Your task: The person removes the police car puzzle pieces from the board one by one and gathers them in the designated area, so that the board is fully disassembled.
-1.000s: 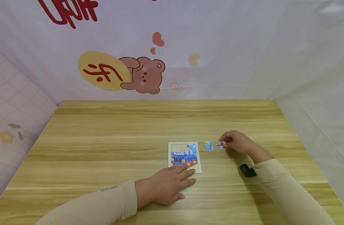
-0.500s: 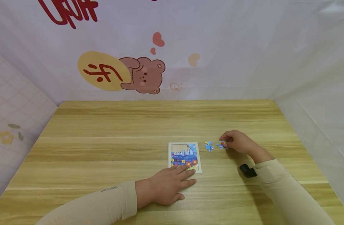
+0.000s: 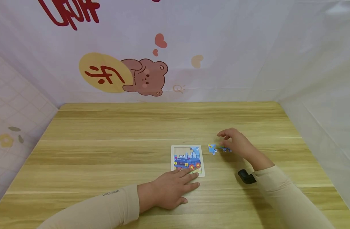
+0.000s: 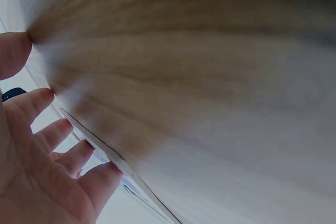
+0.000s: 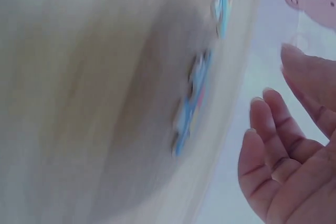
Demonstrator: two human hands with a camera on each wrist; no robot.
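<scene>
Left hand (image 3: 172, 190) spread on puzzle (image 3: 182, 159), near edge; sleeve (image 3: 95, 205) reads "Lets Slim". Right hand (image 3: 240, 144), fingers parted, hovers by loose pieces (image 3: 211, 149). Far wall (image 3: 226, 41) reads 乐.

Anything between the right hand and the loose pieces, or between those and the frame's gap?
Nothing visible blocks the right hand from the right loose piece. Toward the bare gap lie the left loose piece, then the frame rim and fitted pieces. The left hand, at the near edge, is off that path.

The table (image 3: 120, 127) is evenly lit, and a soft shadow is cast beside the right sleeve (image 3: 290, 200). In the 2 wrist views, the table is blurred.
</scene>
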